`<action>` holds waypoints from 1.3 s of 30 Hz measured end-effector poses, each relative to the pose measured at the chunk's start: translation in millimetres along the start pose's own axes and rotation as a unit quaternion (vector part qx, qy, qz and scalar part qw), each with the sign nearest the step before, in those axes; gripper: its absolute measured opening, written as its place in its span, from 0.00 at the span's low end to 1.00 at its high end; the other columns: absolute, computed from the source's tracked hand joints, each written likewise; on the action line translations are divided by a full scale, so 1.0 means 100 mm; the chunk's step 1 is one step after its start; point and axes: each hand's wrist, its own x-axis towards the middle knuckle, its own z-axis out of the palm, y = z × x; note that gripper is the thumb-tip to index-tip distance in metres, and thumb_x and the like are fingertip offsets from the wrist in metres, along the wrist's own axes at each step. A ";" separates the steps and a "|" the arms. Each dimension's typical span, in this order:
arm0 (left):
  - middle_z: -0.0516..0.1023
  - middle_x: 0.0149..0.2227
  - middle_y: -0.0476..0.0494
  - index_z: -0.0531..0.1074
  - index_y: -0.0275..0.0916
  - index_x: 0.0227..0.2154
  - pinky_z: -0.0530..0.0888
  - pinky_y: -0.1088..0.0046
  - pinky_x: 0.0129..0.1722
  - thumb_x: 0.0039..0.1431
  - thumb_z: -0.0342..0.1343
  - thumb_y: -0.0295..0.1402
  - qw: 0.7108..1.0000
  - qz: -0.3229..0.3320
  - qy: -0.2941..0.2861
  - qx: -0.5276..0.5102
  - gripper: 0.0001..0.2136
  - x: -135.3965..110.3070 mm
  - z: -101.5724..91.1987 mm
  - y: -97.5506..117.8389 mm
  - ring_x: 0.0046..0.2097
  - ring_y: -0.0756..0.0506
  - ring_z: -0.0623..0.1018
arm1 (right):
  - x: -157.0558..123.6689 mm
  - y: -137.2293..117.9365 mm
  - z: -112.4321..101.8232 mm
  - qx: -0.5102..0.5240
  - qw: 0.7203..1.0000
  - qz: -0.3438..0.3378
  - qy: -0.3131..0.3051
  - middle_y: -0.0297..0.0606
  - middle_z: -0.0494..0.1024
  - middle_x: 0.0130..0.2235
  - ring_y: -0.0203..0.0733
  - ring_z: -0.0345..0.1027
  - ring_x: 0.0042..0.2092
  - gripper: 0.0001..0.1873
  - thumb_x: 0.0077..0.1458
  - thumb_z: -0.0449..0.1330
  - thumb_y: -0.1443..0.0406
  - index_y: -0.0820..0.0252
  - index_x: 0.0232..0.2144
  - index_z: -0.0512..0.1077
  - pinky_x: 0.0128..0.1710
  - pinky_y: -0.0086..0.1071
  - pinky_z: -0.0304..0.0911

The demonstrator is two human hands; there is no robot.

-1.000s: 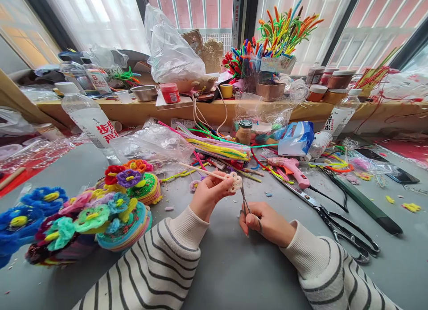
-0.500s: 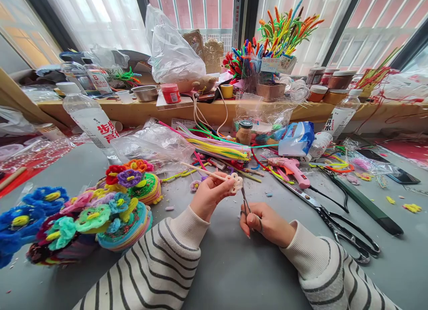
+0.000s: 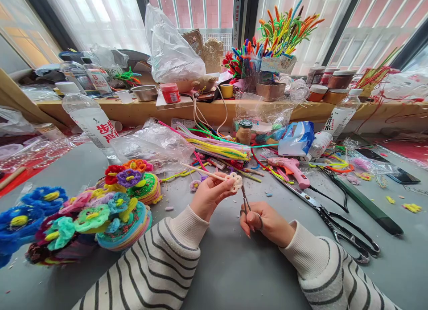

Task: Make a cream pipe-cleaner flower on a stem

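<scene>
Cream fuzzy stem, looped at one end into a small flower (image 3: 236,181), sits above the middle of the tabletop (image 3: 227,274), pinched in the left hand (image 3: 210,192). The right hand (image 3: 269,223) grips small scissors (image 3: 245,202), blade tips at the flower's right edge — whether touching, I cannot tell. Its petals look already formed; trimming seems in hand, and the long straight tail remains uncut. Left of the arms stand colourful fuzzy flowers (image 3: 92,216), apparently finished. Beyond lie bundled pipe cleaners (image 3: 217,147), a pink glue gun (image 3: 292,168) and large scissors (image 3: 321,206). Scraps dot the grey surface. Behind — a crowded wooden ledge (image 3: 194,108) beneath barred windows (image 3: 194,9).
</scene>
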 end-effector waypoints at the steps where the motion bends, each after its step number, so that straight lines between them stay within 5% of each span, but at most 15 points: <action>1: 0.73 0.25 0.50 0.65 0.34 0.23 0.69 0.78 0.29 0.37 0.58 0.25 1.000 0.000 -0.001 -0.001 0.09 0.00 0.00 0.00 0.27 0.53 0.73 | 0.00 0.00 0.00 0.001 1.000 0.003 0.001 0.31 0.57 0.16 0.29 0.49 0.20 0.31 0.45 0.41 0.45 0.65 0.12 0.64 0.21 0.25 0.46; 10: 0.73 0.25 0.50 0.65 0.34 0.23 0.69 0.79 0.28 0.38 0.58 0.25 1.000 -0.019 -0.010 -0.009 0.08 -0.01 0.00 0.00 0.27 0.53 0.73 | -0.02 -0.02 0.01 0.030 0.999 -0.002 -0.022 0.30 0.56 0.16 0.28 0.46 0.18 0.34 0.42 0.36 0.41 0.65 0.13 0.63 0.18 0.25 0.44; 21: 0.73 0.25 0.51 0.65 0.34 0.24 0.70 0.79 0.28 0.37 0.58 0.25 1.000 0.004 -0.003 -0.009 0.08 0.00 0.00 0.00 0.27 0.54 0.73 | 0.00 0.02 0.00 0.019 0.999 0.028 0.012 0.30 0.58 0.14 0.29 0.50 0.18 0.28 0.44 0.46 0.47 0.64 0.10 0.62 0.20 0.25 0.47; 32: 0.71 0.26 0.51 0.65 0.34 0.24 0.69 0.80 0.27 0.37 0.58 0.26 0.999 0.032 0.016 -0.011 0.09 0.01 -0.02 0.01 0.28 0.54 0.72 | 0.00 -0.03 -0.02 -0.101 0.989 0.069 0.079 0.32 0.60 0.12 0.29 0.53 0.18 0.30 0.39 0.46 0.43 0.63 0.07 0.59 0.20 0.25 0.50; 39: 0.70 0.26 0.50 0.64 0.34 0.26 0.68 0.81 0.24 0.35 0.59 0.26 0.999 0.037 0.024 0.005 0.12 0.00 0.00 0.03 0.27 0.54 0.71 | 0.02 -0.03 -0.03 -0.213 0.974 0.052 0.062 0.31 0.59 0.16 0.30 0.50 0.20 0.32 0.37 0.43 0.41 0.64 0.12 0.62 0.19 0.25 0.47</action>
